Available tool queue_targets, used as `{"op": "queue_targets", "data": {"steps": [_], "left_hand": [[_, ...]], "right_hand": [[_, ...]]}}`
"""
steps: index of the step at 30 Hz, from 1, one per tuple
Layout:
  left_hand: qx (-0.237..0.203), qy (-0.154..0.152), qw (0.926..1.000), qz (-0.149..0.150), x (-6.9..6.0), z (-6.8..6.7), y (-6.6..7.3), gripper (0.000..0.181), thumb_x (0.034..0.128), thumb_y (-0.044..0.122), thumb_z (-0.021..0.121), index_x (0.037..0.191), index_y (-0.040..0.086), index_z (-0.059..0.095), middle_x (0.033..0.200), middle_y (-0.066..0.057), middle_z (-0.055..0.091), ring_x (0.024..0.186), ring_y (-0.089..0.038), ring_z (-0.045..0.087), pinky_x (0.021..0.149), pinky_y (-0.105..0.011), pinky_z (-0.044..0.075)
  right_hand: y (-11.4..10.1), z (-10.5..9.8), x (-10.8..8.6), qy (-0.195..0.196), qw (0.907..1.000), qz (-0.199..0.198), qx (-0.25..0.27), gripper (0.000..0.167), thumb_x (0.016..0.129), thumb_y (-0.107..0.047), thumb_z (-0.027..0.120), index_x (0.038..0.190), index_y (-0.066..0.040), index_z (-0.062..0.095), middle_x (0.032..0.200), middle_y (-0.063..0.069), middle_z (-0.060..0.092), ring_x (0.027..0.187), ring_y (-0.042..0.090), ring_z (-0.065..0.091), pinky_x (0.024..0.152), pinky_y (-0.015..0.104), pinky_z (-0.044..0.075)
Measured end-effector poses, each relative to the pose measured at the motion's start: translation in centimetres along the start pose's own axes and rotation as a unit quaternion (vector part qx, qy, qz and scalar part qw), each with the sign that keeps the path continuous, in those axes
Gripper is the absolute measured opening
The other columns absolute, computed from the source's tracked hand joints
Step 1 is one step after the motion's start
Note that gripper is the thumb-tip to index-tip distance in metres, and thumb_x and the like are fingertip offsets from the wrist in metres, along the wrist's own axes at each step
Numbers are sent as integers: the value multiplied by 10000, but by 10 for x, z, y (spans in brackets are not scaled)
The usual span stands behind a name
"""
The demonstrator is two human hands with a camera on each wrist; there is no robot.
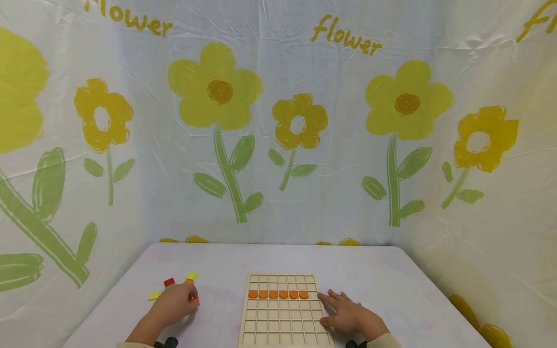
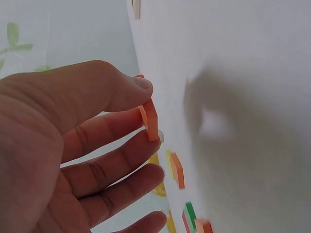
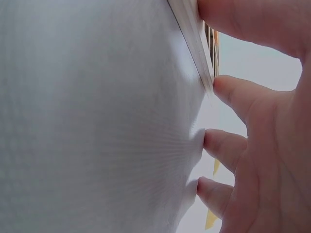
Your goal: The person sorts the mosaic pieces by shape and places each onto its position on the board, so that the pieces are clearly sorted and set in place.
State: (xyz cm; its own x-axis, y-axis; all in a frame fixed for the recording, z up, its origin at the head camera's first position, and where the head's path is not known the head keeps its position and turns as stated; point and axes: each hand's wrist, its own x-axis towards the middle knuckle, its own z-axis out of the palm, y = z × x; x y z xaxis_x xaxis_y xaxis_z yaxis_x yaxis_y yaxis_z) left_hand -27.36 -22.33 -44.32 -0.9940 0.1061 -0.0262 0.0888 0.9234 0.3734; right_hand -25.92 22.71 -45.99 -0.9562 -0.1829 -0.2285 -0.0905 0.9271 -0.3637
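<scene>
Left hand (image 1: 169, 305) pinching orange tile (image 2: 152, 122) between thumb and fingers; tile hanging left of wooden grid board (image 1: 285, 315), well apart; right hand (image 1: 353, 315) sitting nearer board, spreading fingers, touching its right edge; orange disc row (image 1: 284, 294) running left to right across board's far part.

Pale fabric walls (image 1: 339, 169) with yellow flowers (image 1: 220, 92) stand at ten, twelve and two o'clock, a white table (image 1: 370, 275) at six.
</scene>
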Motion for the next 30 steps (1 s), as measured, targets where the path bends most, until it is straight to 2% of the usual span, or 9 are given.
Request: {"op": "queue_targets", "data": {"steps": [7, 16, 30], "left_hand": [[-157, 71, 9993, 326, 7, 7, 14, 128, 792, 172, 753, 876, 127, 668, 800, 18, 600, 701, -155, 512, 630, -334, 472], [-132, -103, 9994, 310, 17, 18, 37, 148, 791, 182, 763, 905, 133, 683, 816, 15, 607, 743, -172, 516, 711, -374, 518], [-81, -67, 9977, 671, 23, 32, 60, 164, 788, 192, 771, 917, 134, 689, 864, 15, 616, 788, -179, 509, 757, -409, 507]], "right_hand": [[-2, -2, 1, 40, 10000, 76, -9, 723, 814, -541, 649, 1446, -250, 449, 1519, 115, 403, 1399, 496, 290, 989, 795, 199], [-1, -2, 0, 43, 10000, 25, 43, 716, 820, -528, 654, 1447, -250, 449, 1523, 124, 395, 1398, 504, 282, 988, 799, 190], [1, 1, 0, 70, 10000, -66, 27, 715, 819, -520, 654, 1444, -240, 451, 1516, 126, 405, 1392, 510, 290, 981, 805, 189]]}}
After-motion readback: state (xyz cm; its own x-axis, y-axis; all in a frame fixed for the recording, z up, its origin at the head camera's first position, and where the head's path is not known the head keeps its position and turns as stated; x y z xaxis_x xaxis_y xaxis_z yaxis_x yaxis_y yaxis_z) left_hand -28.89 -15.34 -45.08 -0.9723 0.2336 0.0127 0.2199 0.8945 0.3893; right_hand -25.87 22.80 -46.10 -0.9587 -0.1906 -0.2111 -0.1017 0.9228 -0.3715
